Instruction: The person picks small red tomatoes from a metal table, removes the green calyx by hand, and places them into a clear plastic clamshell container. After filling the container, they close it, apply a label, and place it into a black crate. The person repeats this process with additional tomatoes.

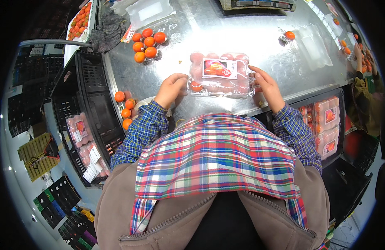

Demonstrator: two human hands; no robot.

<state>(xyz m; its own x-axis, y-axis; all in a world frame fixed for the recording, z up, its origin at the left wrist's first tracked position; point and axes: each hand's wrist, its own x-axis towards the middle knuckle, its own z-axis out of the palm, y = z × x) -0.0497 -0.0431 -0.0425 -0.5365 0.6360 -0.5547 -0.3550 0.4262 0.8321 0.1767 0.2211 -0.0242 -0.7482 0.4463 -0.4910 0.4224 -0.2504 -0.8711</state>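
Note:
Before me at the metal tabletop is a clear plastic clamshell box, closed over rows of round orange-red fruits, tomatoes or small persimmons. A printed picture label covers the middle of its lid. My left hand holds the box by its left edge, fingertips partly hidden. At the opposite edge, my right hand grips it with the thumb below and fingers along the side. Whether the box rests fully on the table cannot be told. Several loose fruits sit in a clear tray beyond my left hand.
A scale stands at the far edge. Empty clear trays lie right, near a single fruit. More fruits lie by my left sleeve. Black crates with packed boxes flank me. A co-worker's hands are far right.

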